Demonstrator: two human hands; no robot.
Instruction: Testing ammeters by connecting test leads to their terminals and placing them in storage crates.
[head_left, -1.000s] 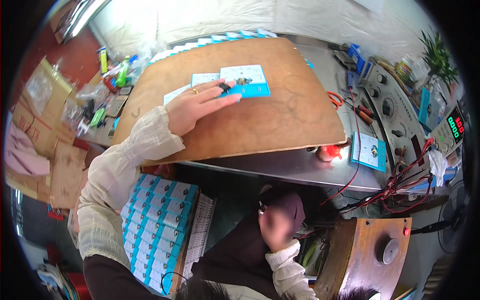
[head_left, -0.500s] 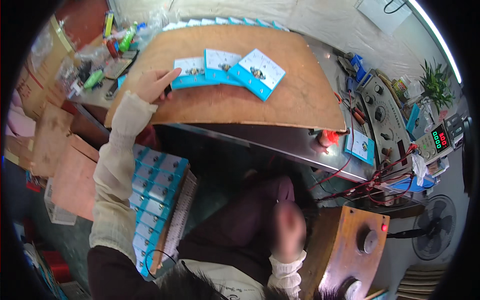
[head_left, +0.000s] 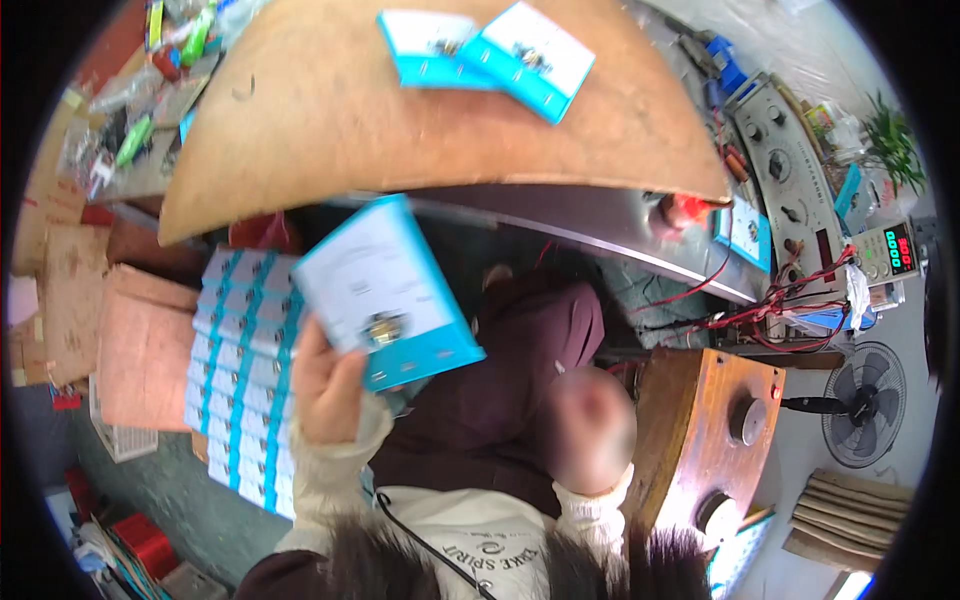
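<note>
My left hand [head_left: 328,392] holds a flat blue-and-white box [head_left: 378,280] by its lower left edge, thumb on the front face. The box is tilted in the air above my lap, between the board and the stacked boxes. Two similar boxes, one on the left [head_left: 430,48] and one on the right [head_left: 533,62], overlap on the brown board [head_left: 440,140]. My right hand [head_left: 590,430] is by my right thigh, next to the wooden cabinet; it is blurred, so its fingers cannot be made out.
Rows of matching boxes [head_left: 240,365] are stacked at the lower left. A wooden cabinet with round knobs [head_left: 700,450] stands close on my right. Dials and a power supply [head_left: 885,255] with red cables [head_left: 770,315] line the right side, above a fan [head_left: 865,405].
My left hand has lifted the leftmost of three boxes off the board and drawn it down toward me. The view has tilted downward. My right hand stays by my thigh.
</note>
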